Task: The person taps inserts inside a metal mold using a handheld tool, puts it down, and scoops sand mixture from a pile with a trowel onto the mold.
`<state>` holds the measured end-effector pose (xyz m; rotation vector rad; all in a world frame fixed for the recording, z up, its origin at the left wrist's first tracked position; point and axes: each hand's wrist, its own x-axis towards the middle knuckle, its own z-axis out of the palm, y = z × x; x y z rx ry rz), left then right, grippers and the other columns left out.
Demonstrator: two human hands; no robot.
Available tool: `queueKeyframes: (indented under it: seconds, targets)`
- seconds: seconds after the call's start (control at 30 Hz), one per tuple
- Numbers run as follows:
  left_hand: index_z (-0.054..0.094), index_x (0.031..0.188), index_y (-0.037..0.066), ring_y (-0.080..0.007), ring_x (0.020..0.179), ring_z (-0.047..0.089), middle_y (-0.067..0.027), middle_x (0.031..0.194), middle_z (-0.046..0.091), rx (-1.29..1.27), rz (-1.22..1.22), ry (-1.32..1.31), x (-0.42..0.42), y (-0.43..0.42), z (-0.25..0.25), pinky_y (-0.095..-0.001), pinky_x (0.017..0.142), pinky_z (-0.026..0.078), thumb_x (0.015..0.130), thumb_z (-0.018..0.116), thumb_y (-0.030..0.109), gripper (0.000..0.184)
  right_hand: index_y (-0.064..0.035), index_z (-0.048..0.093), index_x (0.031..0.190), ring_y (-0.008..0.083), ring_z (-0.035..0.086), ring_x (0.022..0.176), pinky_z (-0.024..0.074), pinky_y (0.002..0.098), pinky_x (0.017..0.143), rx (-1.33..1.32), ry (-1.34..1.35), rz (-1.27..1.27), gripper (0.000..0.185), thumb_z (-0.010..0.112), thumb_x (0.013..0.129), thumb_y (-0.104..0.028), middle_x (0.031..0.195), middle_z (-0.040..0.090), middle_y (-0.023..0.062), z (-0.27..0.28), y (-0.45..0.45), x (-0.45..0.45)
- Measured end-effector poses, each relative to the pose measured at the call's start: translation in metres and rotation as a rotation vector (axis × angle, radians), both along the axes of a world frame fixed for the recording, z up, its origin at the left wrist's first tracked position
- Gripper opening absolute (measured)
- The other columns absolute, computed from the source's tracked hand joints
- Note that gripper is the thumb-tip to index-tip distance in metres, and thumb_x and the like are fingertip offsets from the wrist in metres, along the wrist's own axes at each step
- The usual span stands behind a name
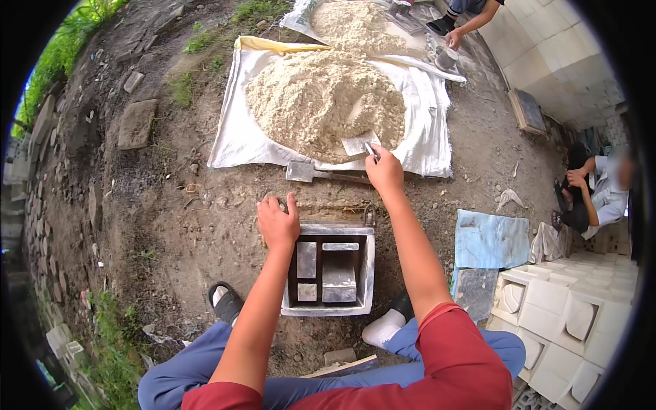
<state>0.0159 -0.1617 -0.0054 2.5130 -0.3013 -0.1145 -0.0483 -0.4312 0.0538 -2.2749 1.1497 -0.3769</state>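
Observation:
My right hand [386, 171] is closed round the handle of a trowel [357, 144], whose flat blade touches the near edge of a heap of pale sandy mix [328, 99]. The heap lies on a spread white sack [229, 140]. Between my feet stands a square metal block mould [328, 311] with inner cores and open cavities. At its far left corner, my left hand [279, 220] curls round a dark loop, apparently a handle, mostly hidden by the fingers. A similar metal handle [370, 214] sticks up at the far right corner.
A flat-bladed tool [301, 171] lies along the sack's near edge. To the right are a blue sheet [492, 239] and stacked pale blocks [547, 304]. One person [601, 191] sits at right; another person's hand [453, 39] is beside a second heap [355, 24].

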Motion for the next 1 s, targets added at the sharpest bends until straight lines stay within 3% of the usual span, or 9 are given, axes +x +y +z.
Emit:
queueKeyframes:
  seconds: [0.7,1.0]
  targets:
    - [0.067,0.112,-0.003,-0.0417,0.129,0.052,-0.0260,0.134,0.060,0.062,0.008,0.029,-0.002,-0.002,0.008,-0.0510,0.109,0.041,0.100,0.054,0.053,0.059,-0.0115,0.074,0.123,0.0385,0.073,0.091,0.0568,0.0440,0.081,0.041,-0.060,-0.030,0.036,0.063,0.092,-0.025,0.101,0.074,0.0226,0.020,0.004,-0.036]
    - [0.069,0.115,0.000,-0.0445,0.139,0.044,-0.0268,0.143,0.055,0.129,0.042,0.009,-0.004,-0.004,0.009,-0.0518,0.115,0.036,0.099,0.052,0.059,0.064,-0.0148,0.074,0.123,0.0376,0.073,0.085,0.0572,0.0445,0.076,0.026,-0.080,-0.061,0.035,0.063,0.091,-0.027,0.094,0.074,0.0213,0.012,0.022,-0.037]
